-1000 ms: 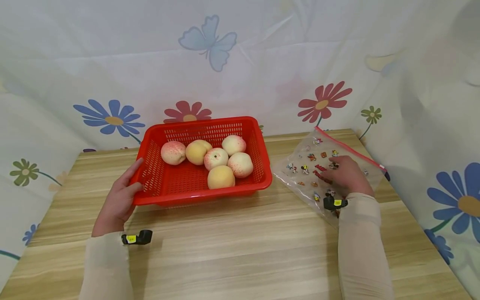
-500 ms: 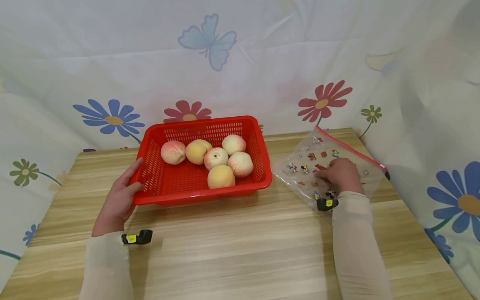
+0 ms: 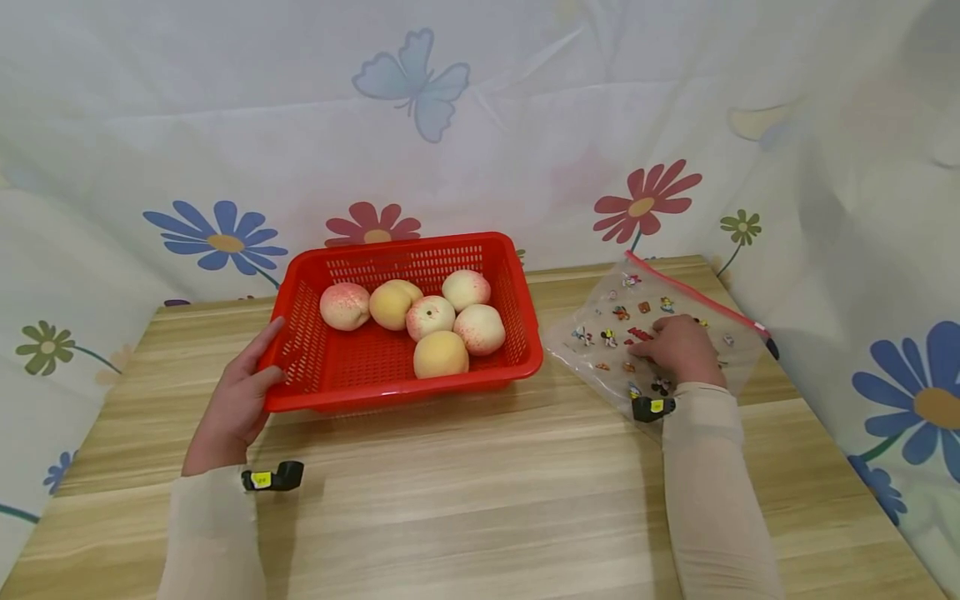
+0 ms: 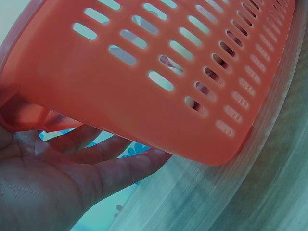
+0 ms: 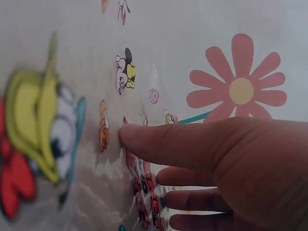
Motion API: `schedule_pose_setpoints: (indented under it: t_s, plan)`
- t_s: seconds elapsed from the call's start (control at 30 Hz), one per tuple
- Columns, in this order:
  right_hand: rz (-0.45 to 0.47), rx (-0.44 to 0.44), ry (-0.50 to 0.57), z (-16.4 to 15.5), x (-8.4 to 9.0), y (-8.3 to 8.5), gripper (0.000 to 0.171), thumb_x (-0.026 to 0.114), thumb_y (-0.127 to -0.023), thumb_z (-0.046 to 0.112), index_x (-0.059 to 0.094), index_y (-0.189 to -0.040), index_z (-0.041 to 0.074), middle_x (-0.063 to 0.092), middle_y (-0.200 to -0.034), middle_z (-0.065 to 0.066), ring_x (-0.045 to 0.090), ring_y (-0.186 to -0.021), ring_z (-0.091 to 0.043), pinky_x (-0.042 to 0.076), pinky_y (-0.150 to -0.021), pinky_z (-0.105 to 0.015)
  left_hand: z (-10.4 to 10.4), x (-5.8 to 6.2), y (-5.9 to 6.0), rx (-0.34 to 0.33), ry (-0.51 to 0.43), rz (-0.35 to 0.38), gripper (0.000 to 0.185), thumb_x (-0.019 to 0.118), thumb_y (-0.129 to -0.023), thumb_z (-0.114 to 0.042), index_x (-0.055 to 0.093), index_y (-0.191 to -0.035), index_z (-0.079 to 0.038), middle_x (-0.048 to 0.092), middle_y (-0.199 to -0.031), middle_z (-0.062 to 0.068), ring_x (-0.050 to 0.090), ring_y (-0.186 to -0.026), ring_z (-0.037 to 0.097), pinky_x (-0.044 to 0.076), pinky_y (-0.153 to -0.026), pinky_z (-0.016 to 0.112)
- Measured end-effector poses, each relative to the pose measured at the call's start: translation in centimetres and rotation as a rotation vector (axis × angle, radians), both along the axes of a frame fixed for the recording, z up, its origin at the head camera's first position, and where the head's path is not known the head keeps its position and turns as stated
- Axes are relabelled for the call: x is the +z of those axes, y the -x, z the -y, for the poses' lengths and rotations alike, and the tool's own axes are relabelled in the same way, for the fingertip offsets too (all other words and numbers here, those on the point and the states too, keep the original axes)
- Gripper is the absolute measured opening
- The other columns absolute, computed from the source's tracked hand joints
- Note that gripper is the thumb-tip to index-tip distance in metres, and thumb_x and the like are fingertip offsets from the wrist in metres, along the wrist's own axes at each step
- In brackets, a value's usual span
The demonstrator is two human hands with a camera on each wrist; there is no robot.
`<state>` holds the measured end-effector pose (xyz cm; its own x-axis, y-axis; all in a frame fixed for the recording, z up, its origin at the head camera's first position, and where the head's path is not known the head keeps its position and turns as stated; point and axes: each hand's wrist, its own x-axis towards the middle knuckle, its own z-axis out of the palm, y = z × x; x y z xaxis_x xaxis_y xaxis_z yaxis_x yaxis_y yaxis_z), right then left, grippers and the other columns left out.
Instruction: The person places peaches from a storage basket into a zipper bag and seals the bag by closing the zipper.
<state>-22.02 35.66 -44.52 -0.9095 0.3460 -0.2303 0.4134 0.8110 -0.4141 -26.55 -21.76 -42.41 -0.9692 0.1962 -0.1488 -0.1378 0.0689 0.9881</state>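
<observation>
My left hand [image 3: 234,404] grips the left end of a red plastic basket [image 3: 397,392], thumb and index finger at its rim. In the left wrist view, the fingers [image 4: 127,166] reach under the rim beside the slotted wall. Inside the basket are several peaches [image 3: 440,356], some pinkish white and some yellow. My right hand [image 3: 684,348] is over a clear zip bag [image 3: 573,354] printed with small cartoon figures. Its thumb and fingers are spread a little apart, with the thumb tip right at the plastic in the right wrist view.
Both things lie on a wood-grain table [image 3: 465,500]. A white cloth [image 3: 300,150] with flowers and a butterfly hangs behind the table and along its sides. The bag's red zip edge [image 3: 697,296] faces the back right, near the table's right edge.
My right hand has moved slightly left over the bag, and its fingers have come closer to the red lettering. My left hand and the basket stay where they were.
</observation>
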Motion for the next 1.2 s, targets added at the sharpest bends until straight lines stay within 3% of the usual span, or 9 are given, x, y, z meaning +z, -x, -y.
schedule_pose_setpoints:
  t_s: [0.27,0.53,0.83,1.07,1.2]
  plan:
    - [0.032,0.023,0.048,-0.23,0.01,0.07,0.067,0.070,-0.087,0.032,0.047,-0.138,-0.006,0.049,-0.139,-0.028,0.050,-0.115,-0.039,0.044,-0.099,-0.055,-0.09,0.01,-0.09,0.004,0.024,0.000,0.069,0.040,-0.098,-0.001,0.022,-0.152,-0.041,0.010,-0.163,0.006,0.042,-0.123,0.020,0.057,-0.081,0.028]
    - [0.012,0.114,0.048,-0.27,0.13,0.11,0.061,0.066,-0.090,0.026,0.046,-0.138,-0.006,0.044,-0.142,-0.030,0.043,-0.128,-0.045,0.039,-0.105,-0.057,-0.03,-0.06,-0.05,0.002,0.028,-0.009,0.069,0.040,-0.098,-0.001,0.022,-0.152,-0.041,0.010,-0.163,0.006,0.039,-0.126,0.024,0.057,-0.081,0.028]
    - [0.008,0.138,0.049,-0.41,-0.16,0.31,0.058,0.066,-0.089,0.022,0.048,-0.138,-0.004,0.045,-0.142,-0.029,0.046,-0.126,-0.043,0.041,-0.103,-0.057,-0.10,0.01,-0.12,-0.002,0.027,-0.009,0.070,0.039,-0.098,-0.001,0.022,-0.152,-0.040,0.011,-0.163,0.007,0.041,-0.124,0.023,0.057,-0.081,0.028]
    - [-0.036,0.086,0.074,-0.14,0.14,0.16,0.064,0.066,-0.089,0.026,0.044,-0.140,-0.005,0.047,-0.139,-0.029,0.048,-0.119,-0.041,0.044,-0.099,-0.056,-0.07,-0.02,-0.18,-0.003,0.034,-0.015,0.070,0.039,-0.098,-0.001,0.021,-0.153,-0.039,0.010,-0.163,0.007,0.042,-0.122,0.020,0.057,-0.081,0.027]
    - [-0.046,0.019,0.043,0.21,0.54,-0.08,0.063,0.069,-0.086,0.031,0.051,-0.134,-0.006,0.056,-0.128,-0.029,0.052,-0.107,-0.038,0.050,-0.087,-0.051,-0.07,-0.05,-0.18,-0.003,0.031,-0.017,0.069,0.039,-0.098,-0.001,0.021,-0.153,-0.039,0.010,-0.163,0.006,0.041,-0.123,0.022,0.057,-0.081,0.028]
